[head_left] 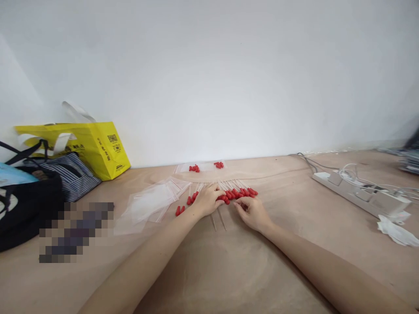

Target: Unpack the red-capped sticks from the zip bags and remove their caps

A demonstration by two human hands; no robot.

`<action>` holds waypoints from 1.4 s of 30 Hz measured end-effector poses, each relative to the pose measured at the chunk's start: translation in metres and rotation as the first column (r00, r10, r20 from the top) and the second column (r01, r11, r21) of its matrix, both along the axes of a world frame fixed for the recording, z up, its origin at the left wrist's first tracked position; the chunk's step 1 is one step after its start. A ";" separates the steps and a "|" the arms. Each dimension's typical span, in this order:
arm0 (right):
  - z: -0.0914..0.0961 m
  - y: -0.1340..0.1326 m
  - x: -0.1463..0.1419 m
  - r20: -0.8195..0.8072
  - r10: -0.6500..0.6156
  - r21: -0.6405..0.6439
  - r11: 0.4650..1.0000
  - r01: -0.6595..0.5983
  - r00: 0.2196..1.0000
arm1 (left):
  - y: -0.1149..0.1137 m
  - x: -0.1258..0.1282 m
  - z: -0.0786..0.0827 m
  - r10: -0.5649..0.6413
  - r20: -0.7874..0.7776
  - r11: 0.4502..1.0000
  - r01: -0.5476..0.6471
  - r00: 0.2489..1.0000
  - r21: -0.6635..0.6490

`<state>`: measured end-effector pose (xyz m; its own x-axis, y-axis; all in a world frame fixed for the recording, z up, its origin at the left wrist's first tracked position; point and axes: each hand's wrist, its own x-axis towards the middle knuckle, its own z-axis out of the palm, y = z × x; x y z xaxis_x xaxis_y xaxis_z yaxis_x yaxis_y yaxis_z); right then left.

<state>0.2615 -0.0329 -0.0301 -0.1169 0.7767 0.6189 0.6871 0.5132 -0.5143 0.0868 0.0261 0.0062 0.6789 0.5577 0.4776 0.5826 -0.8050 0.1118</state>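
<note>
Many thin pale sticks with red bulb-like tips [240, 193] lie in a row on the wooden table, most with the tips toward me. My left hand [207, 200] rests over the left part of the row, its fingers curled at the red-tipped sticks. Two bare stick ends [222, 220] poke out toward me beside that hand. Just right of them, my right hand [253, 213] has thumb and fingers drawn together close to the red tips. Whatever is between those fingers is hidden. A few loose red tips [180, 210] lie left of my left hand.
Clear plastic bags [150, 200] lie to the left. Filled bags with red-tipped sticks [194, 168] lie near the wall. Far left stand a yellow bag [111, 152], a striped pouch [77, 174] and a black bag [36, 209]. On the right are a power strip [347, 192] and crumpled tissue [397, 231].
</note>
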 end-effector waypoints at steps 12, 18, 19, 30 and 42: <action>0.000 -0.003 -0.003 0.078 0.073 0.135 0.987 -0.083 0.994 | -0.055 -0.052 0.005 0.195 0.337 0.979 -0.161 0.921 -0.125; 0.003 -0.013 -0.015 0.205 0.113 0.259 0.952 -0.165 0.972 | -0.084 -0.072 -0.016 0.166 0.240 0.964 -0.106 0.957 -0.245; 0.004 -0.014 -0.017 0.261 0.133 0.254 0.946 -0.201 0.956 | -0.083 -0.071 -0.018 0.156 0.233 0.965 -0.098 0.960 -0.243; 0.005 -0.017 -0.029 0.393 0.212 0.210 0.927 -0.312 0.895 | -0.077 -0.067 -0.017 -0.091 0.257 0.993 0.108 0.962 -0.053; 0.004 -0.021 -0.041 0.366 0.131 0.290 0.925 -0.247 0.921 | -0.064 -0.060 -0.031 0.008 0.123 0.988 -0.027 0.992 0.152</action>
